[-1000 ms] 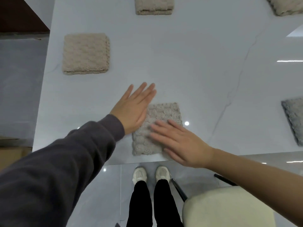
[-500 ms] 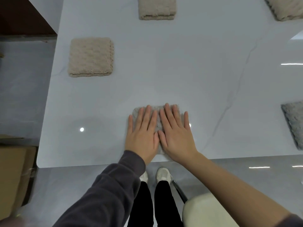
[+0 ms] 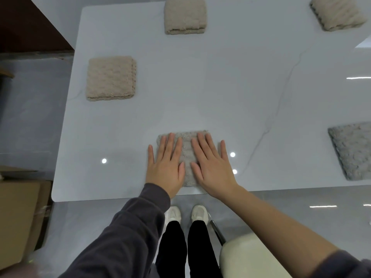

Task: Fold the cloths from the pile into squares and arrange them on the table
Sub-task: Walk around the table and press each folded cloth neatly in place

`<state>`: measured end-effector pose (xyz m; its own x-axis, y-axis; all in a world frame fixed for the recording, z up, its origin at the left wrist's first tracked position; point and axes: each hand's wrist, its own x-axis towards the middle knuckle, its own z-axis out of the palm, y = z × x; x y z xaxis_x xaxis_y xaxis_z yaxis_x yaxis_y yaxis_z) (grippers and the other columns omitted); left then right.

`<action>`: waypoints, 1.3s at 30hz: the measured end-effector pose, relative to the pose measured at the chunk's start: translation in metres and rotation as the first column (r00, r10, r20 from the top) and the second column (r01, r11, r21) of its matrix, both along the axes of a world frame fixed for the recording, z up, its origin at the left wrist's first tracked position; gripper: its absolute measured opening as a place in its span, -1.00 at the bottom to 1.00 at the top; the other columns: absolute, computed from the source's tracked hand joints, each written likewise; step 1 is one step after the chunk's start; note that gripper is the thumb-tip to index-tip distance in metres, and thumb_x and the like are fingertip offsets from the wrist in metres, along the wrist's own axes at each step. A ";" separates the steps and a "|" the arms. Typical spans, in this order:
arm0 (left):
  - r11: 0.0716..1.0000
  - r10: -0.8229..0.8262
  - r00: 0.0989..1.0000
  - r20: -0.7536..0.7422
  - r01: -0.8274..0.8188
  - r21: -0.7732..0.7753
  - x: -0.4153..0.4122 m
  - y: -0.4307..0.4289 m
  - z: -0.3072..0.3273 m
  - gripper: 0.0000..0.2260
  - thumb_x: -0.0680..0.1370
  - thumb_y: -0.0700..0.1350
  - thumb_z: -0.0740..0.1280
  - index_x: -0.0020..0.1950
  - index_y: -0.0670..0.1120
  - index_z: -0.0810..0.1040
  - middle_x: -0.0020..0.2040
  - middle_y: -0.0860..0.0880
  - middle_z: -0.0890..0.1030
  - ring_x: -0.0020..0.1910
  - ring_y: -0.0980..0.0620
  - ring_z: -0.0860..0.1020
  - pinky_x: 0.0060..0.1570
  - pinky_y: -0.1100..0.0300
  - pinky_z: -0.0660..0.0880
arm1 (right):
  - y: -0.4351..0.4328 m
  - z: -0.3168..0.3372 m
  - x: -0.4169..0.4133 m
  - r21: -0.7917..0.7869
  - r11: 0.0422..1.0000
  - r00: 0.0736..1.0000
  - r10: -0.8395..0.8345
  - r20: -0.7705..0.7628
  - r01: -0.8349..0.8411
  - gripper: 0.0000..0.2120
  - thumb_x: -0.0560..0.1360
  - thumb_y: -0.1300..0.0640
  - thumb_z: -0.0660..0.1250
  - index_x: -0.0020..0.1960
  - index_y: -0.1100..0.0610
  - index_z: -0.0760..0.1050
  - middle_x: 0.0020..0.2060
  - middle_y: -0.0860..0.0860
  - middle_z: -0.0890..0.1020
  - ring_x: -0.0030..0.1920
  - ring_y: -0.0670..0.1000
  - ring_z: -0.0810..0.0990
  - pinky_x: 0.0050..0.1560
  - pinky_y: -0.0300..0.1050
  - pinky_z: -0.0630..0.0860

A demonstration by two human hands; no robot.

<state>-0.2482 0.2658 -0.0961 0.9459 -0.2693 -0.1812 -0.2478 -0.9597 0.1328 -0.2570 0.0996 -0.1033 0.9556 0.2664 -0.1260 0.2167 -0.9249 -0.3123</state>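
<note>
Cloth (image 3: 187,157), grey and folded square, lies at the near edge of the table (image 3: 220,93), right in front of me. My left hand (image 3: 164,167) and right hand (image 3: 212,167) press flat on it side by side, fingers straight, thumbs nearly meeting. Well apart sit a left beige square (image 3: 111,78), a far beige square (image 3: 185,16), a corner beige square (image 3: 337,13) and, to my right, a grey square (image 3: 353,151).

The left hand (image 3: 165,167) and the right hand (image 3: 210,167) are lying flat, palms down, side by side, thumbs close together, fingers straight and pointing forward. A dark sleeve (image 3: 124,233) is covering the left wrist; the right forearm (image 3: 271,217) is showing bare.
</note>
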 end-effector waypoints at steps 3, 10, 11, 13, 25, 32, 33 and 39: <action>1.000 -0.009 1.000 -0.008 0.009 -0.010 -0.001 -0.003 0.005 -0.43 0.57 0.04 -0.03 0.57 -0.11 0.08 0.58 -0.13 0.04 0.56 -0.10 0.01 0.46 -0.23 0.01 | -0.012 0.001 -0.006 -0.009 0.999 0.999 -0.033 -0.020 0.033 -0.41 0.62 -0.10 -0.10 0.59 0.14 0.01 0.58 0.08 0.00 0.57 0.08 -0.15 0.51 0.23 -0.14; 1.000 -0.024 0.999 -0.024 0.024 -0.010 -0.007 -0.019 0.026 -0.40 0.58 0.03 0.05 0.59 -0.10 -0.01 0.59 -0.12 -0.09 0.56 -0.08 -0.12 0.48 -0.16 -0.13 | -0.039 0.012 -0.020 -0.055 0.995 0.994 -0.089 -0.062 0.086 -0.42 0.63 -0.13 -0.14 0.59 0.07 -0.09 0.58 0.04 -0.08 0.57 0.08 -0.18 0.51 0.19 -0.18; 0.999 -0.039 0.999 -0.030 0.038 -0.010 -0.010 -0.021 0.030 -0.39 0.58 0.03 0.11 0.59 -0.10 -0.01 0.59 -0.12 -0.11 0.56 -0.09 -0.13 0.48 -0.16 -0.14 | -0.042 0.015 -0.021 -0.055 0.994 0.992 -0.099 -0.073 0.096 -0.41 0.63 -0.13 -0.16 0.59 0.06 -0.09 0.58 0.04 -0.09 0.57 0.08 -0.18 0.51 0.18 -0.18; 0.996 -0.092 0.995 -0.043 0.093 0.003 -0.015 -0.024 0.040 -0.36 0.59 0.03 0.16 0.59 -0.09 -0.03 0.58 -0.12 -0.14 0.56 -0.09 -0.16 0.49 -0.17 -0.13 | -0.046 0.023 -0.024 -0.050 0.991 0.986 -0.131 -0.100 0.127 -0.41 0.61 -0.14 -0.22 0.60 0.04 -0.10 0.58 0.03 -0.12 0.57 0.07 -0.21 0.52 0.17 -0.19; 0.933 -0.342 0.935 -0.089 0.350 0.086 0.009 -0.058 0.079 -0.35 0.63 0.06 0.08 0.58 -0.06 -0.23 0.56 -0.13 -0.32 0.54 -0.11 -0.30 0.47 -0.15 -0.24 | -0.092 0.059 -0.041 -0.054 0.929 0.924 -0.370 -0.097 0.366 -0.47 0.67 0.00 -0.01 0.60 0.03 -0.07 0.59 0.04 -0.07 0.58 0.09 -0.15 0.53 0.21 -0.10; 0.892 -0.444 0.891 -0.098 0.450 0.042 0.018 -0.109 0.089 -0.34 0.63 0.11 0.07 0.58 -0.05 -0.23 0.56 -0.11 -0.32 0.54 -0.09 -0.31 0.48 -0.16 -0.25 | -0.130 0.070 -0.042 -0.149 0.913 0.916 -0.394 -0.077 0.380 -0.40 0.59 -0.13 -0.22 0.59 0.04 -0.07 0.58 0.07 -0.03 0.58 0.13 -0.11 0.52 0.23 -0.08; 0.886 -0.458 0.884 -0.094 0.463 0.039 0.019 -0.115 0.089 -0.33 0.63 0.13 0.08 0.58 -0.05 -0.23 0.56 -0.11 -0.32 0.54 -0.09 -0.31 0.48 -0.16 -0.25 | -0.134 0.070 -0.040 -0.158 0.920 0.925 -0.372 -0.072 0.358 -0.40 0.60 -0.13 -0.21 0.59 0.04 -0.06 0.58 0.08 -0.02 0.58 0.13 -0.10 0.51 0.23 -0.07; 0.861 -0.492 0.856 -0.157 0.505 0.052 0.023 -0.156 0.070 -0.22 0.58 0.20 0.17 0.57 -0.03 -0.26 0.55 -0.10 -0.34 0.53 -0.09 -0.32 0.48 -0.14 -0.26 | -0.186 0.055 -0.024 -0.168 0.968 0.970 -0.206 -0.127 0.184 -0.42 0.61 -0.10 -0.14 0.59 0.05 -0.02 0.58 0.09 0.01 0.57 0.14 -0.05 0.51 0.27 -0.02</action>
<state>-0.2251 0.1097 -0.0262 0.6538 -0.6754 -0.3412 -0.6823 -0.7211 0.1199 -0.2808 -0.0865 -0.0480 0.9563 0.0432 -0.2891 -0.0091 -0.9842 -0.1771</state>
